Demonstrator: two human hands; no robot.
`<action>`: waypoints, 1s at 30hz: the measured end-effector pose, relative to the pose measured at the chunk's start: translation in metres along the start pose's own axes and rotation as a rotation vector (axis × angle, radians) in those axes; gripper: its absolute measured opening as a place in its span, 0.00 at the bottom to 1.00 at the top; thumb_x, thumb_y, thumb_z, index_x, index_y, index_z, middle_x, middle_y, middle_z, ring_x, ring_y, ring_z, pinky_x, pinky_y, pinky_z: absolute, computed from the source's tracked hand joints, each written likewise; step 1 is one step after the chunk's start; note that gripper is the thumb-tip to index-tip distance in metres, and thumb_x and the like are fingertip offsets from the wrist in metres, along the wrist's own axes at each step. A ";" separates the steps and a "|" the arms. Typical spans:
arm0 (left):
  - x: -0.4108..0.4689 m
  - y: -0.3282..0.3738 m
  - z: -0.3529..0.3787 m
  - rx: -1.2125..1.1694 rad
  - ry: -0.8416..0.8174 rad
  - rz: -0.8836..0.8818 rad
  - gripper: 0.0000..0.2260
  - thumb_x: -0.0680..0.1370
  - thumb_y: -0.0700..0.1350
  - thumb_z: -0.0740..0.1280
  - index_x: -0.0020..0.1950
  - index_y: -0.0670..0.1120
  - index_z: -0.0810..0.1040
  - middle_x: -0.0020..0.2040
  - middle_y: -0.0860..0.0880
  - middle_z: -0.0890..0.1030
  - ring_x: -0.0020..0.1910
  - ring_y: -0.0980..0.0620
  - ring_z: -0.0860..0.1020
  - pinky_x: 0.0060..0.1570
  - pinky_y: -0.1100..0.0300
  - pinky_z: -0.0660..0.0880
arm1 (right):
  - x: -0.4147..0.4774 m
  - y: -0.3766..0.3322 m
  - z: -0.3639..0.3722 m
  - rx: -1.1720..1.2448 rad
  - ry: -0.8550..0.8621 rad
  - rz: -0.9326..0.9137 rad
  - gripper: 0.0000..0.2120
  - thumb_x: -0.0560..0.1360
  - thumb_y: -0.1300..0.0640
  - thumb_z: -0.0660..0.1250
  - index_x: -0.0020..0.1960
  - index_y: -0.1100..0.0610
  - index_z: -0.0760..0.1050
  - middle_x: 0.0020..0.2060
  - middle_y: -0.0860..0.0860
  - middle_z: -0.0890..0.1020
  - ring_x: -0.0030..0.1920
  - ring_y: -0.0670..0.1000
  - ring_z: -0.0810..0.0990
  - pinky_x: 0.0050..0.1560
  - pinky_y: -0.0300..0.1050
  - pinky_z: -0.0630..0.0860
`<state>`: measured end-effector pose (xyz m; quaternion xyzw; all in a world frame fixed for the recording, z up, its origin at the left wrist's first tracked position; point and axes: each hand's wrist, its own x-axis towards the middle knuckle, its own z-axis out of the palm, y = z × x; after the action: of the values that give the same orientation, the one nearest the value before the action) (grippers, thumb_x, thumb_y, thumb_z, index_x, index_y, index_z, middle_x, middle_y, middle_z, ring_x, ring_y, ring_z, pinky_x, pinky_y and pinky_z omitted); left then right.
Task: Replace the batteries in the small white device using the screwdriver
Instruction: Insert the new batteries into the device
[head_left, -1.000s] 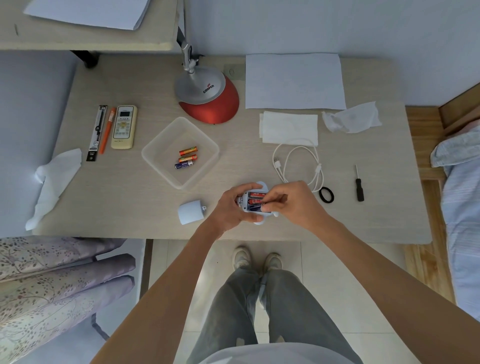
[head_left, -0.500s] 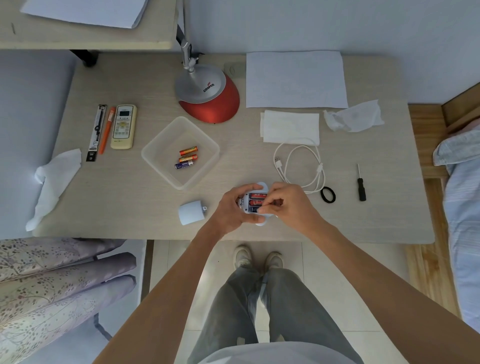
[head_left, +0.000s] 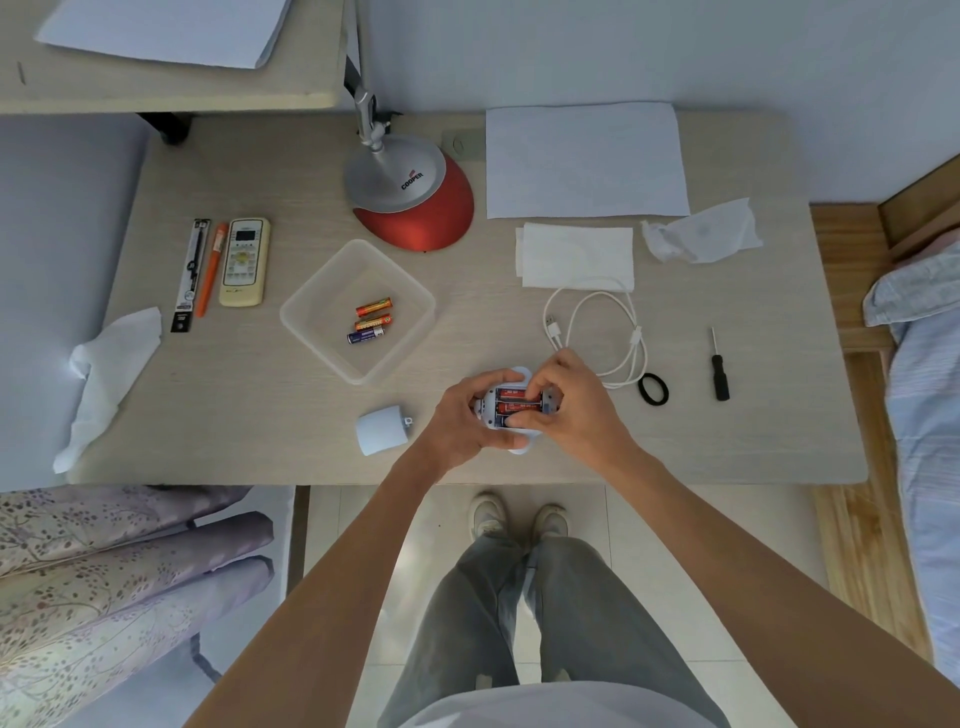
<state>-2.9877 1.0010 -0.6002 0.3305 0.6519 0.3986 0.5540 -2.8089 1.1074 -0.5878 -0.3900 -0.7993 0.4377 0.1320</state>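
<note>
White device (head_left: 511, 447) gripped by both curled hands (head_left: 524, 410)

A cream remote (head_left: 244, 261) lies just beside an orange pen (head_left: 211, 270), left of the red-based lamp (head_left: 415, 208) and looped white cable (head_left: 552, 328).

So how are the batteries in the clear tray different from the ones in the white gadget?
The tray batteries lie loose and untouched; the gadget batteries sit slotted in the gadget under the right hand. One tray battery is blue; the gadget batteries showing look red. Both sets are small cylinders.
</note>
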 end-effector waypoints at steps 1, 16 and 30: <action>0.000 0.000 0.000 0.000 -0.002 -0.001 0.37 0.64 0.34 0.87 0.71 0.49 0.81 0.64 0.46 0.83 0.61 0.48 0.85 0.60 0.53 0.84 | 0.000 0.001 0.000 -0.004 0.009 -0.001 0.22 0.65 0.52 0.87 0.51 0.54 0.80 0.50 0.47 0.73 0.44 0.39 0.75 0.46 0.36 0.75; -0.002 0.003 -0.002 0.001 -0.015 -0.001 0.36 0.65 0.33 0.86 0.70 0.50 0.81 0.64 0.48 0.83 0.59 0.52 0.84 0.57 0.57 0.84 | 0.001 0.005 0.004 0.011 -0.020 0.090 0.27 0.65 0.44 0.85 0.53 0.49 0.72 0.45 0.48 0.80 0.43 0.52 0.80 0.43 0.56 0.82; -0.002 0.001 -0.003 0.000 -0.023 0.000 0.37 0.66 0.32 0.85 0.73 0.46 0.80 0.67 0.46 0.82 0.64 0.52 0.83 0.56 0.59 0.84 | -0.020 0.008 -0.022 0.051 -0.226 0.078 0.37 0.65 0.59 0.85 0.71 0.47 0.75 0.59 0.41 0.81 0.58 0.43 0.81 0.58 0.47 0.83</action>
<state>-2.9908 0.9990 -0.5979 0.3349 0.6454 0.3950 0.5614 -2.7793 1.1079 -0.5791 -0.3653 -0.7818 0.5041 0.0337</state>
